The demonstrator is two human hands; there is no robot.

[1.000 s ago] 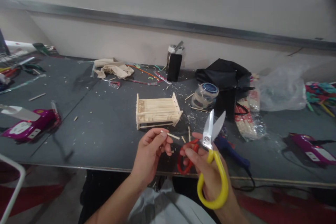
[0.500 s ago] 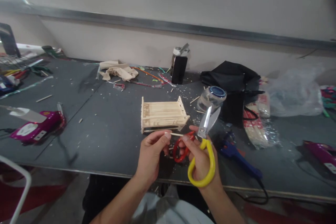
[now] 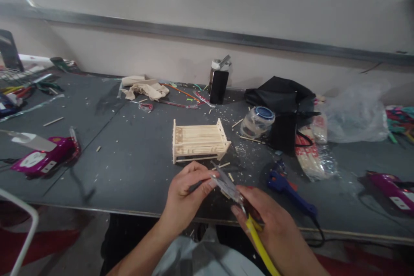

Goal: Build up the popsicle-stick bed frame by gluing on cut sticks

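Note:
My left hand [image 3: 190, 187] is closed in a pinch on a thin wooden stick, only bits of which show by the fingertips and the blades. In my right hand [image 3: 268, 220] is a pair of scissors [image 3: 228, 187], their metal blades pointing left to the left fingertips and their yellow handle [image 3: 261, 246] running down under the palm. The red handle is hidden by the hand. Just beyond the left hand stands a small model bed of pale sticks [image 3: 200, 138], upright on its legs. Loose cut sticks [image 3: 224, 165] lie in front of it.
A blue glue gun [image 3: 291, 192] lies to the right, near a clear jar with a blue lid [image 3: 258, 121] and a black bag [image 3: 280, 95]. Bagged sticks [image 3: 310, 153] lie beyond. Behind the model stand a phone [image 3: 219, 87] and a bottle. A purple power strip [image 3: 45, 155] is at left.
The scissors have swung from pointing up to pointing left, and their blades now meet the stick at my left fingertips. My right hand has turned over, hiding the red handle.

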